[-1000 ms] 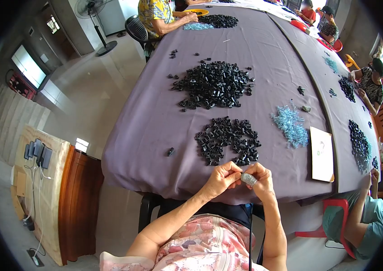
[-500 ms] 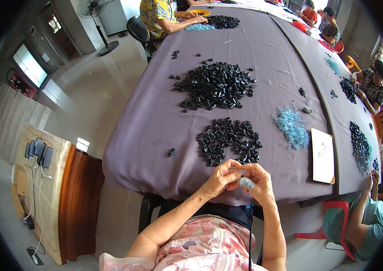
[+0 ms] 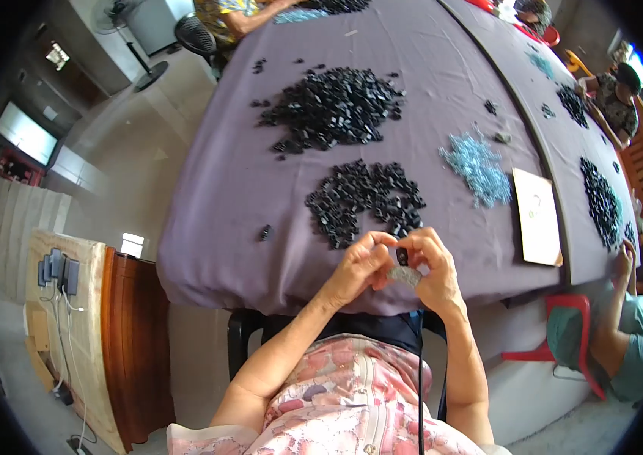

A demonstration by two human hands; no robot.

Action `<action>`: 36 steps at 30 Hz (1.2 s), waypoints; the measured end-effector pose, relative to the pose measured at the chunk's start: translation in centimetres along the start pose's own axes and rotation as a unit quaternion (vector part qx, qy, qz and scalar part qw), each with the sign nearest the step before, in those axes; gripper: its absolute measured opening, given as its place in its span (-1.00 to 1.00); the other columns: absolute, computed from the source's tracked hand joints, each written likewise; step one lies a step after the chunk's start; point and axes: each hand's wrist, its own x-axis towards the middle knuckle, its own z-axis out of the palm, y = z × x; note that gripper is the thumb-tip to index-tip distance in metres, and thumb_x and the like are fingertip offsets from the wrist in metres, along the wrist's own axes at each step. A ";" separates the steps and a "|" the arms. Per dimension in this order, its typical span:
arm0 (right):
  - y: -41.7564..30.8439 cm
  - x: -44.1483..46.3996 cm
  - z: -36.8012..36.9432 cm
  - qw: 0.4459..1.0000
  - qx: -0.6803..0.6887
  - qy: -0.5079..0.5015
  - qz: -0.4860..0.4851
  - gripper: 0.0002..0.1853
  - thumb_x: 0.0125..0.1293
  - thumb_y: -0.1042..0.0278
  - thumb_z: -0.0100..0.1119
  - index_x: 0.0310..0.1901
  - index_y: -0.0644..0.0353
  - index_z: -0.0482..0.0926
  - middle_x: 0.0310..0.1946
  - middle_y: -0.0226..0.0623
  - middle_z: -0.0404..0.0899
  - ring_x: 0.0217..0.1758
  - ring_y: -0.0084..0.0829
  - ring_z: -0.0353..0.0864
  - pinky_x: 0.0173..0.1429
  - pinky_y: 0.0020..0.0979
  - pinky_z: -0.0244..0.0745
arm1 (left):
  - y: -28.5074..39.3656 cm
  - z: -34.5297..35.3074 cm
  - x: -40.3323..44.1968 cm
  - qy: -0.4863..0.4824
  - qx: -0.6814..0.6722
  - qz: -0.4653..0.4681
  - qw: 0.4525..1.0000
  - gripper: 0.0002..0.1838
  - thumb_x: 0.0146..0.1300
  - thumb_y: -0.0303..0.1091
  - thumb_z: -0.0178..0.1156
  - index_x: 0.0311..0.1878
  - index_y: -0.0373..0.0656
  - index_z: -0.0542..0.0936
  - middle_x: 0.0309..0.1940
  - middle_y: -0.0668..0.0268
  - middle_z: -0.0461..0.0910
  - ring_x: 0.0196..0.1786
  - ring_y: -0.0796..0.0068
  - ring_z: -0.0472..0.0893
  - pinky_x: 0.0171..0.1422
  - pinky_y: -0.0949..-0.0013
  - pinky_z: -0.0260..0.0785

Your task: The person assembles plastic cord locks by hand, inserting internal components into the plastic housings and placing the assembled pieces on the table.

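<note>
Over the near edge of the cloth-covered table, my hands are close together. My left hand (image 3: 359, 265) is closed, thumb and forefinger pinched toward the other hand; whatever is in its fingertips is too small to name. My right hand (image 3: 437, 269) is curled around a grey, speckled, rounded object (image 3: 406, 275). A small black plastic piece (image 3: 402, 256) shows between the hands, by the right fingers. Just beyond lies a loose ring-shaped spread of black plastic pieces (image 3: 371, 194). Farther off is a larger heap of black pieces (image 3: 340, 106).
Light-blue small parts (image 3: 481, 168) are piled to the right, near a white card (image 3: 537, 216). Other people sit around the table, one in teal (image 3: 632, 341) on a red chair (image 3: 585, 341). A wooden cabinet (image 3: 135, 334) with chargers stands at left.
The view has tilted, so the table things sit higher and further left. The fingertips have shifted, and a black piece now shows above the grey object.
</note>
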 end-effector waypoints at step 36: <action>11.4 3.5 -8.8 0.874 -0.417 0.209 0.139 -0.90 0.17 0.37 0.12 -0.36 0.19 0.48 -0.38 -0.12 0.51 -0.25 -0.06 0.50 -0.18 -0.13 0.36 | 9.8 -7.3 -6.3 0.332 0.599 0.247 0.686 -0.89 0.11 -0.56 0.21 -0.25 -0.28 0.61 -0.34 0.29 0.55 -0.38 0.57 0.55 -0.32 0.54 0.38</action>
